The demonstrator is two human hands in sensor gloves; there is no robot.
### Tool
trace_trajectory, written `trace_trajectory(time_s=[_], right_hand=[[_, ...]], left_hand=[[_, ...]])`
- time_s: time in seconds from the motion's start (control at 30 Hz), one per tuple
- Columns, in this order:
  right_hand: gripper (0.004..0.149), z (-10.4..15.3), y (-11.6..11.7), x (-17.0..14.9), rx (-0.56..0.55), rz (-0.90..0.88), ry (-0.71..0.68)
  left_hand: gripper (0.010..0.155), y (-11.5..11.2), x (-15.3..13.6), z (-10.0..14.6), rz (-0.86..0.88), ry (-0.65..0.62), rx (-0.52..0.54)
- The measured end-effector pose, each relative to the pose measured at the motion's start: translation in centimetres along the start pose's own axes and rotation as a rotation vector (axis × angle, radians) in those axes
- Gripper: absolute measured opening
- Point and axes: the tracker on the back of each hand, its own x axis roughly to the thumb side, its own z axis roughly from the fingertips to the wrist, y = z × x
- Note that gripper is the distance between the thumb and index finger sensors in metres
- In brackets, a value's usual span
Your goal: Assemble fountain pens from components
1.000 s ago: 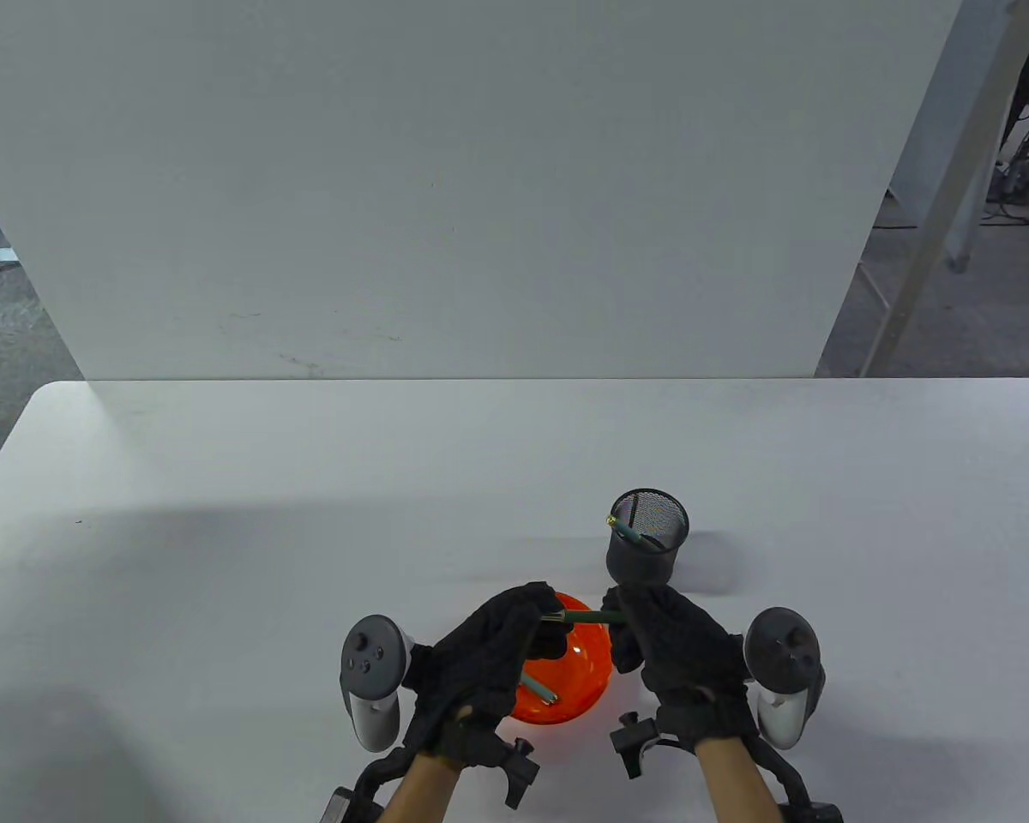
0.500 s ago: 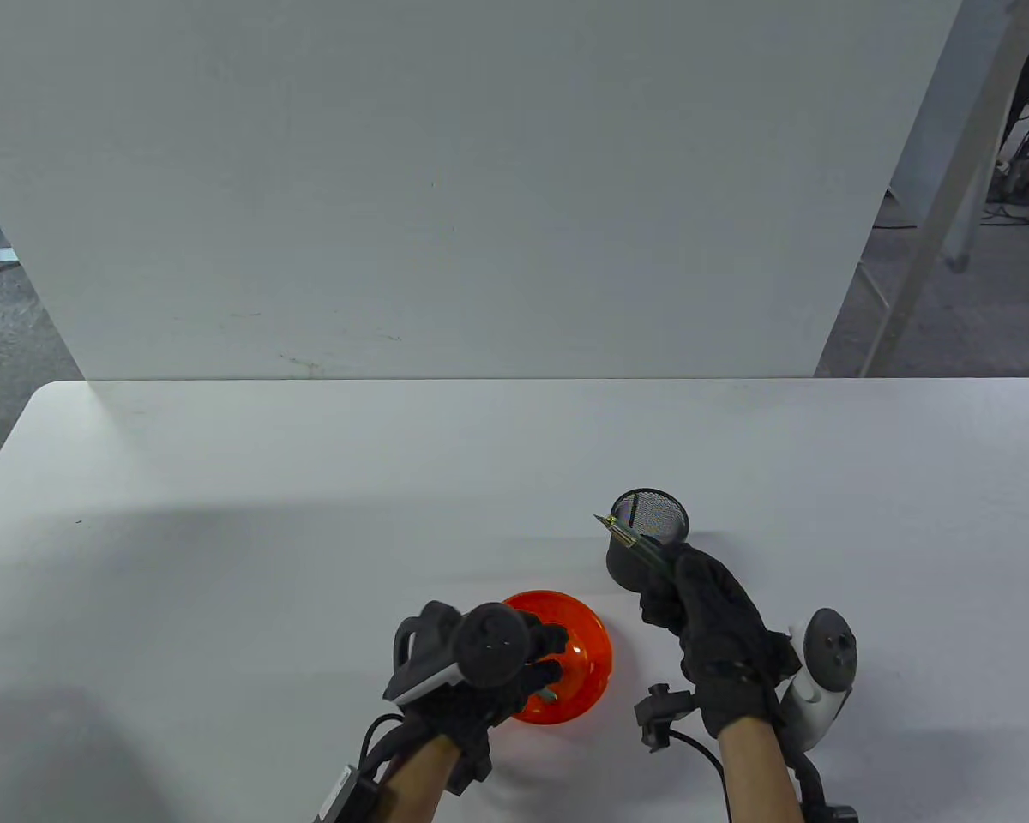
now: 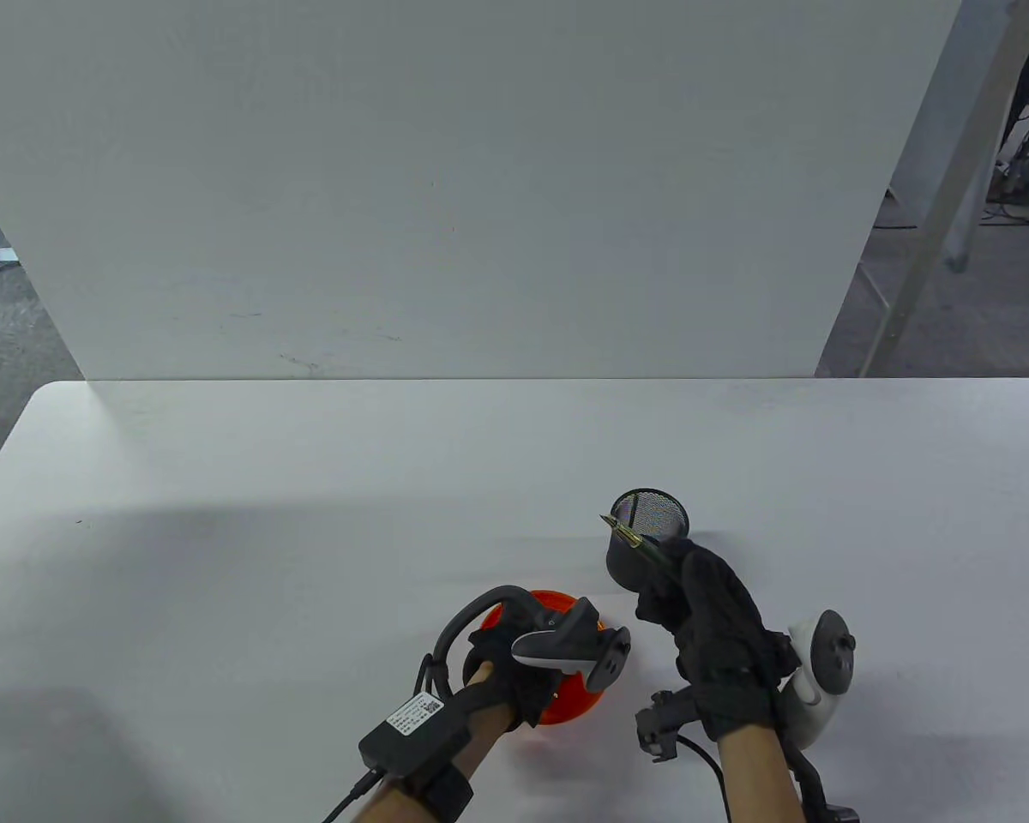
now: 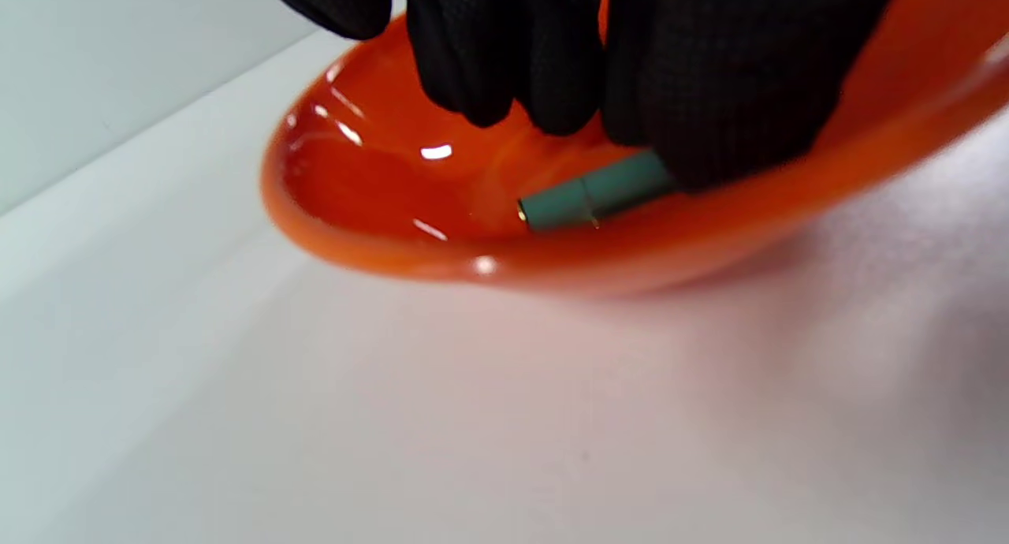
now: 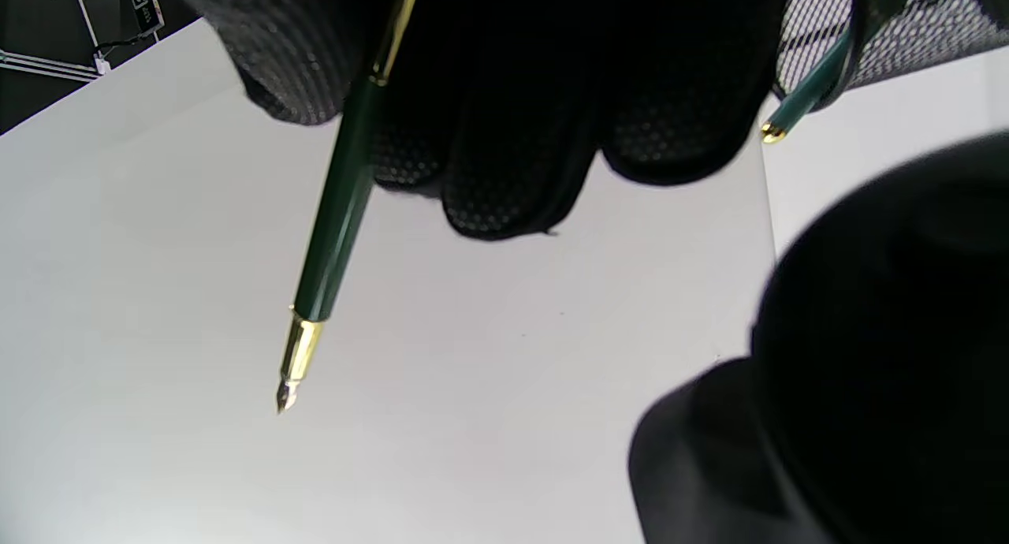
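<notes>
Your right hand (image 3: 712,617) holds the uncapped pen (image 5: 331,205) beside the mesh cup (image 3: 647,536).
Your left hand (image 3: 523,669) covers the orange bowl (image 4: 378,205); its fingers (image 4: 709,79) hide most of the teal cap (image 4: 591,199), grasp unclear.

A white table (image 3: 309,514) stands before a white panel (image 3: 446,189); grey floor (image 3: 952,309) beyond.

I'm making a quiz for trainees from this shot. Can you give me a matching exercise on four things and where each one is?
Things:
1. green pen
2. teal cap
3. orange bowl
4. mesh cup

Places:
A. on the table, under the left hand
B. lying in the bowl
C. held by the right hand
D. on the table beyond the right hand

Pairs: 1-C, 2-B, 3-A, 4-D
</notes>
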Motion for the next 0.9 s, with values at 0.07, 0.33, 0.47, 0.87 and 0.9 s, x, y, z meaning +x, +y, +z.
trace_trajectory(time_s=[0.07,0.33,0.47,0.87,0.9], right_hand=[[0.042,-0.1,-0.2,-0.2,-0.012,-0.003,0.015],[0.042,-0.2,0.0,-0.7,-0.009,0.014,0.034],[0.042,-0.1,0.3,-0.7,0.002,0.057,0.024],[0.042,0.0,0.5,-0.5,0.008,0.099,0.012],[0.042,0.0,0.6,-0.5,0.016,0.114,0.010]], left_hand=[[0.055,-0.2,-0.1,-0.2,0.020,0.008,0.011],[0.052,0.1,0.8,-0.6,-0.016,0.017,-0.019],[0.055,-0.1,1.4,-0.3,-0.122,0.028,0.003],[0.050,1.4,-8.7,11.4,0.815,0.221,0.884],[0.050,0.2,-9.3,12.2,1.079,0.176,1.016]])
